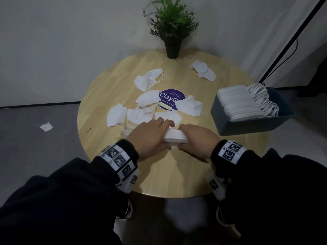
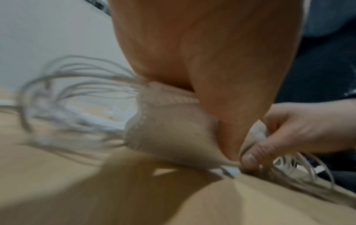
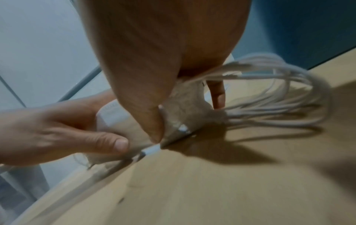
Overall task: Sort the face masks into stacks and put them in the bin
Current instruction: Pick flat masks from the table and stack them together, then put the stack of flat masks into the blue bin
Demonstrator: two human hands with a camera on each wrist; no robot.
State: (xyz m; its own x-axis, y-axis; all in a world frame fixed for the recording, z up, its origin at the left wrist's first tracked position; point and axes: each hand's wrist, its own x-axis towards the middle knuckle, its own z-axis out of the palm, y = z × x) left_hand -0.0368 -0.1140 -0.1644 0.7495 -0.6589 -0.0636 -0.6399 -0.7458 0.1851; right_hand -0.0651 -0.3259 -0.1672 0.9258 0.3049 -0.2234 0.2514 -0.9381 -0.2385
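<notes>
Left hand (image 1: 150, 137) and right hand (image 1: 196, 138) each gripping mask stack (image 1: 175, 137); at 12 o'clock, tabletop (image 1: 106, 89) sticker (image 1: 170, 99): "Clean as you go".

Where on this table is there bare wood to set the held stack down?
Bare wood lies along the table's near edge below both hands, and at the far left rim beside the plant. The middle is crowded with loose masks around the purple sticker; the bin fills the right side.

One bin (image 1: 254, 127), one plant (image 1: 172, 29)
</notes>
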